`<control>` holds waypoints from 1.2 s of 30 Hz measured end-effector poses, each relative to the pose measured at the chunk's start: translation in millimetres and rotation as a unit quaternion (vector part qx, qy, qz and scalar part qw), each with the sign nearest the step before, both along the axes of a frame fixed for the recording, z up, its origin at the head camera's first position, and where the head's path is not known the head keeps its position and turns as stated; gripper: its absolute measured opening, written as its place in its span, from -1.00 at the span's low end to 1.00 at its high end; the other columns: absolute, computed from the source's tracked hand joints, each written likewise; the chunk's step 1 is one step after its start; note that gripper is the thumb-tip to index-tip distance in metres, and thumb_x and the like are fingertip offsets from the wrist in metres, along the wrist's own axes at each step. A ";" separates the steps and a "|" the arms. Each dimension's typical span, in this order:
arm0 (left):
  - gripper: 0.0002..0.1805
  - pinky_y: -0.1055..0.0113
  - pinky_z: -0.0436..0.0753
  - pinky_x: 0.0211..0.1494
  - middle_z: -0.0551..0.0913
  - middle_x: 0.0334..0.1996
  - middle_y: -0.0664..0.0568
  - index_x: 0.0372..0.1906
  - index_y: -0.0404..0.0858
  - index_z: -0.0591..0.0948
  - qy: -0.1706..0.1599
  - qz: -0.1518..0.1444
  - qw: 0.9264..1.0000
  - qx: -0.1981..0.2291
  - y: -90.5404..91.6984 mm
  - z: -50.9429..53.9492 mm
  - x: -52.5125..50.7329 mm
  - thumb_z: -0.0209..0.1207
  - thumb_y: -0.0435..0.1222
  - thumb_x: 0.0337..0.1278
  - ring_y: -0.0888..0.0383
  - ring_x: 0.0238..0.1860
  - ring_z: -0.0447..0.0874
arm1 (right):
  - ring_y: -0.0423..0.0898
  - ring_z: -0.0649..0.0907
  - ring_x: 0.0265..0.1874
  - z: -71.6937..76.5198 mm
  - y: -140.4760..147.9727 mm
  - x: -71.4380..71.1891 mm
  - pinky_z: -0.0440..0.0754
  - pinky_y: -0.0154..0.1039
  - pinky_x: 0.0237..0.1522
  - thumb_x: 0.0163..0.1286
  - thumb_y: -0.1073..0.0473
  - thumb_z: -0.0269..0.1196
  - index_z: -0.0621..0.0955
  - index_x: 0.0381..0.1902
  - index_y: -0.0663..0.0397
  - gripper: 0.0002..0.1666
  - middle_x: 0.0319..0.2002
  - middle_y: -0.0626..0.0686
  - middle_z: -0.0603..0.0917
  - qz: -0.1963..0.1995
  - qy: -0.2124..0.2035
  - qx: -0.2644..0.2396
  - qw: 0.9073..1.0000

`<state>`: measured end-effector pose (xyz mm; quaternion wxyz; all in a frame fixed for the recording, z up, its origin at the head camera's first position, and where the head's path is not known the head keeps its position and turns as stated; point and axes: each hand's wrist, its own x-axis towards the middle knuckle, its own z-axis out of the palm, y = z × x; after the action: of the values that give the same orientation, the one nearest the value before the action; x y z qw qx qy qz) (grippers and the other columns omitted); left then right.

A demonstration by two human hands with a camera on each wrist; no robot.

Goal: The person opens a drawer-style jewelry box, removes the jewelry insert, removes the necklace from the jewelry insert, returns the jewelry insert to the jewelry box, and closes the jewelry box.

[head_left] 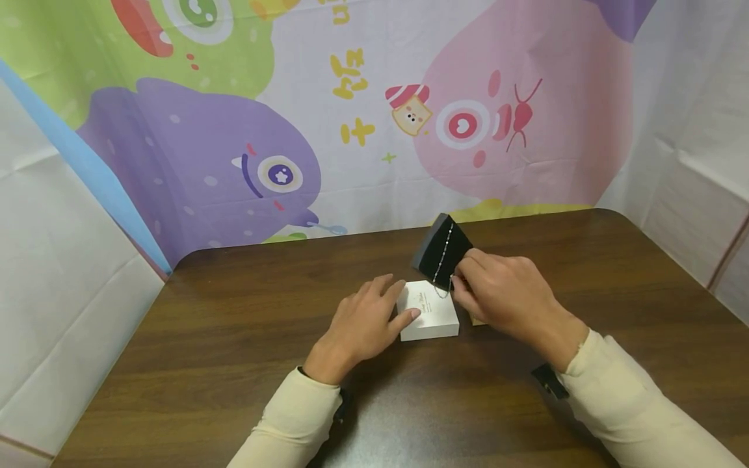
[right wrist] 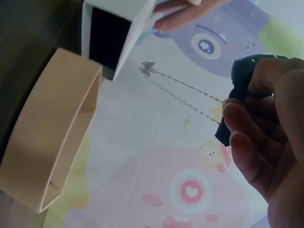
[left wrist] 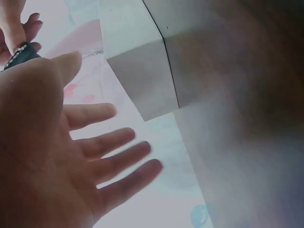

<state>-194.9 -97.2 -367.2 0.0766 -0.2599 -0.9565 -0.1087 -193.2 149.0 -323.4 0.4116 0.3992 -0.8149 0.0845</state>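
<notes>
Silver chain hangs from black pad near white box, lettering illegible.

head: even light | pale glare on tabletop | wrist views: hazy, soft

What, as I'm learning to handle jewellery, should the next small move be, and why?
Perhaps bring the left hand to the chain and gather it against the black pad: a loop hangs loose below the pad, which the right hand holds up, while the left hand grips nothing.
</notes>
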 end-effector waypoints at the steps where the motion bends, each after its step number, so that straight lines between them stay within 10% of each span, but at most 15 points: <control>1: -0.33 -0.08 0.58 0.07 0.44 0.35 -0.14 0.40 -0.16 0.47 0.014 -0.003 1.000 0.005 0.0 0.1 -0.4 0.00 0.19 0.43 -0.09 0.26 0.50 | -0.18 0.37 -0.76 0.5 -1.3 0.8 0.38 -0.18 -0.78 0.25 0.22 0.11 0.50 -0.45 0.15 -0.88 -0.55 0.00 0.50 0.005 0.002 -0.001 1.000; 15: -0.60 0.15 0.66 -0.23 0.70 -0.12 0.01 -0.13 -0.21 0.73 0.143 -0.045 0.987 0.057 2.7 1.6 -3.0 0.18 0.05 0.35 0.08 -0.19 0.69 | -0.23 0.34 -0.74 4.1 -19.2 13.7 0.33 -0.30 -0.78 0.22 0.24 0.10 0.50 -0.49 0.13 -0.89 -0.56 -0.05 0.48 0.061 0.015 0.002 0.998; 36: -0.78 0.19 0.52 -0.51 0.49 -0.61 0.17 -0.52 -0.10 0.48 0.124 -0.068 0.979 0.147 -1.2 0.4 -1.5 0.30 -0.25 0.10 0.21 -0.58 0.49 | -0.19 0.52 -0.64 5.6 -35.0 29.9 0.50 -0.24 -0.68 0.22 0.26 0.12 0.57 -0.44 0.13 -0.90 -0.48 -0.04 0.55 0.107 0.000 0.028 0.994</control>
<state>-196.3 -98.4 -366.8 0.2245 -0.3216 -0.8932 -0.2199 -163.3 114.0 -317.9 0.3890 0.4958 -0.7693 0.1048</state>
